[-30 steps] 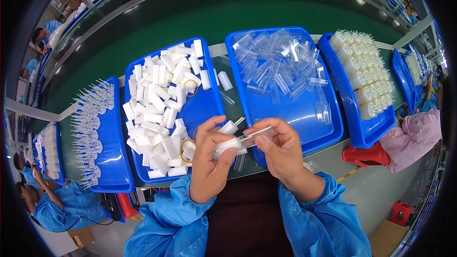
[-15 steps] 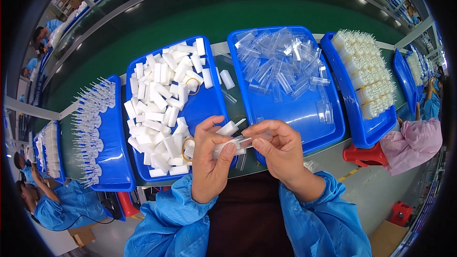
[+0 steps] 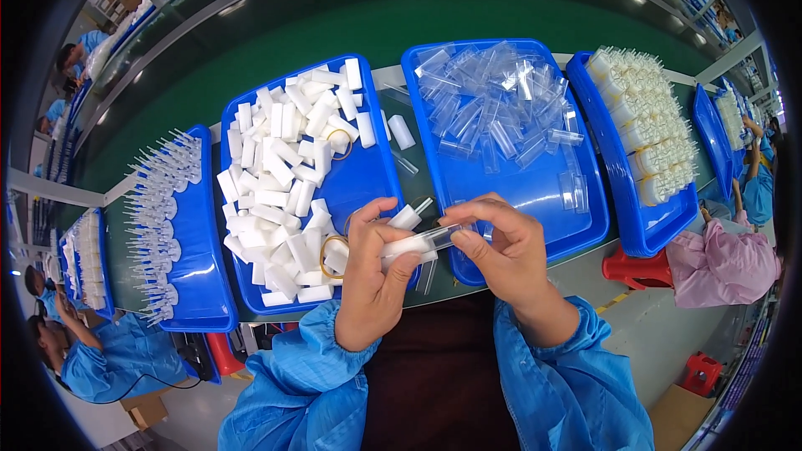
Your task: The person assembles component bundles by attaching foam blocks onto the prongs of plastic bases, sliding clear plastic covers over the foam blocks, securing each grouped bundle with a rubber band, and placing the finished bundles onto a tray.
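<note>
My left hand (image 3: 372, 271) is closed on a white block-like piece (image 3: 409, 245), held between thumb and fingers. A clear plastic sleeve (image 3: 443, 235) is pinched in my right hand (image 3: 511, 257), its left end meeting or overlapping the white piece; how far one sits inside the other is hard to tell. Behind the left fingers, another white piece with a clear tip (image 3: 408, 215) shows; whether that hand also holds it I cannot make out. Both hands are above the table's near edge, between a blue tray (image 3: 368, 175) of white pieces and a blue tray (image 3: 510, 209) of clear sleeves.
Far left, a blue tray (image 3: 196, 284) bears rows of white parts with thin stems. Stacked blue trays (image 3: 668, 234) at right carry bundled white parts. A loose white piece (image 3: 401, 131) lies between the middle trays. Red stools (image 3: 637, 270) and co-workers are on both sides.
My right hand has shifted slightly right, and more of the clear sleeve and the white piece shows between my hands. The left hand stays nearly in place.
</note>
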### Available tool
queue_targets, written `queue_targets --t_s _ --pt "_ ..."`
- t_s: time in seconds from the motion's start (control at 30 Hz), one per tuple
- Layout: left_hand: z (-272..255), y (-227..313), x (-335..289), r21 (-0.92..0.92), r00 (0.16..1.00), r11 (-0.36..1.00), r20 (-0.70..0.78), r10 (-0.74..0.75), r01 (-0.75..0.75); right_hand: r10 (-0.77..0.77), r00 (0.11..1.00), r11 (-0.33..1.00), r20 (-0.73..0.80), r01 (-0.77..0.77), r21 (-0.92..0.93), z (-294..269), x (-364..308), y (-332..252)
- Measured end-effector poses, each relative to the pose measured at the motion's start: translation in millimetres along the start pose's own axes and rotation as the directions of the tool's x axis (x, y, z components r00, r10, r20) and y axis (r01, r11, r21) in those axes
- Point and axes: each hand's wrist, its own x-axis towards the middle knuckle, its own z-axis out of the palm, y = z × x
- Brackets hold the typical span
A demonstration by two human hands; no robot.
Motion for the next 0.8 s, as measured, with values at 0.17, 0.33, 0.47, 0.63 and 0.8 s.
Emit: queue_targets --t_s 0.17,0.33,0.47,0.63,0.8 --pt "2 2 -1 0.111 0.999 0.994 0.039 0.007 -0.011 0.026 0.999 1.0 -0.046 -0.026 -0.001 0 0 4" --pt "3 -2 -4 0.183 0.994 0.98 0.094 0.063 -0.08 -0.043 0.998 0.993 0.05 0.048 -0.11 -1 0 3" --pt "6 -2 -5 0.031 0.995 0.995 0.047 0.091 -0.092 0.021 1.0 0.997 -0.002 -0.022 -0.077 0 0 4" --pt "10 -1 -6 0.002 0.979 0.979 0.01 0.202 -0.202 0.041 0.997 0.999 0.061 -0.042 0.019 8 -6 5" --pt "11 -6 -5 0.152 0.952 0.941 0.01 0.306 -0.304 0.031 0.997 0.998 0.067 -0.035 0.056 15 -12 9"
